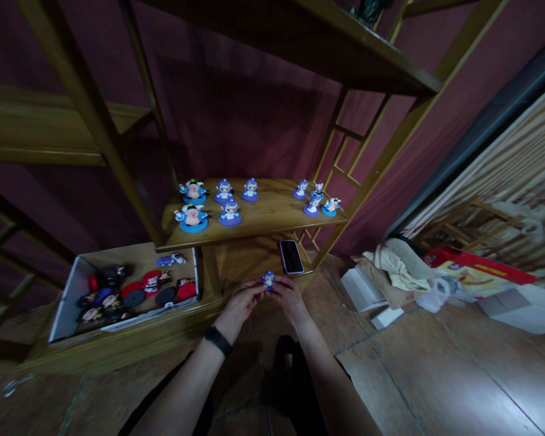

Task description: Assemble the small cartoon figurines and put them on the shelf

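Between my two hands is a small purple and white figurine (268, 279), upright and facing me. The fingers of my left hand (245, 298) close on its left side, and those of my right hand (287, 295) on its right. Behind and above them, on a wooden shelf (267, 218), stand several similar figurines on round bases. A pink pig-like figurine (193, 218) in blue is at the shelf's left front, with a purple figurine (229, 212) beside it. A second group, including another purple figurine (312, 206), stands toward the right end.
A white box (68, 297) of jumbled red, black and purple figurines sits at the left on the lower ledge. A phone (291, 257) lies on the lower shelf, right of my hands. Open cartons (363, 287), cloth (399, 266) and a plastic bag (436, 295) are on the tiled floor at right.
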### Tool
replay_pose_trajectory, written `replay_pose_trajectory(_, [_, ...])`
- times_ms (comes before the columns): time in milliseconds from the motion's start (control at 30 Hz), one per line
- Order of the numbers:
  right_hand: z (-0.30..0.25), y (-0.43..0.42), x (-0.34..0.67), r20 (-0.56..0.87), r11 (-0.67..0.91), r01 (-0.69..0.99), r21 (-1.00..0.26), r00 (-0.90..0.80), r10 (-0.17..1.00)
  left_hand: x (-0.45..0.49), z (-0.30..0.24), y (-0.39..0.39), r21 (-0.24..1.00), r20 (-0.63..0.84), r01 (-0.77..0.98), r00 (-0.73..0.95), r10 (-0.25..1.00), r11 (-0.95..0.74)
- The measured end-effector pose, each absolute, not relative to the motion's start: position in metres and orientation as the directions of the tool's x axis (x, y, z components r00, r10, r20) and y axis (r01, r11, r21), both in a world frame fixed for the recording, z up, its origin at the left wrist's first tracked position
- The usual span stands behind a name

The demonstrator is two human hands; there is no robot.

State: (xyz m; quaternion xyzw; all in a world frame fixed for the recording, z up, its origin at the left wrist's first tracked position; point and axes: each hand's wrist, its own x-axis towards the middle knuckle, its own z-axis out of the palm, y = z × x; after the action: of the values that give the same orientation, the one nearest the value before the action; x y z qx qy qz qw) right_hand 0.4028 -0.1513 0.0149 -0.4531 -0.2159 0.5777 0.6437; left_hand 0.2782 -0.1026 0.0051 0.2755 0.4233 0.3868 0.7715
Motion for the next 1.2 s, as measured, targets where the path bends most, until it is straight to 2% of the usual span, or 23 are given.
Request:
replay_pose_trajectory(167, [0.015,-0.151,0.403,-0.222,-0.074,-0.556,-0.828,0.204,0.954,0.279,0.006,-0.103,0.766,-0.409,-0.390,0.317,0.856,0.511])
replay_pose_trajectory(367, [0.011,-0.150,0.402,-0.188,-0.026,-0.555,-0.831,0.236,0.953,0.280,0.018,-0.108,0.808,-0.336,-0.404,0.282,0.898,0.429])
replay_pose_trajectory(700, [0.005,-0.145,0.403,-0.090,0.049,-0.378,-0.924,0.342,0.935,0.282,0.022,-0.107,0.859,-0.278,-0.375,0.232,0.932,0.350])
replay_pose_trajectory(1033, [0.008,-0.147,0.404,-0.066,0.073,-0.417,-0.906,0.311,0.948,0.280,0.023,-0.107,0.865,-0.267,-0.358,0.264,0.927,0.351])
replay_pose_trajectory(1200, [0.014,-0.149,0.403,-0.123,0.023,-0.459,-0.888,0.286,0.950,0.279,0.022,-0.106,0.851,-0.310,-0.347,0.276,0.910,0.395])
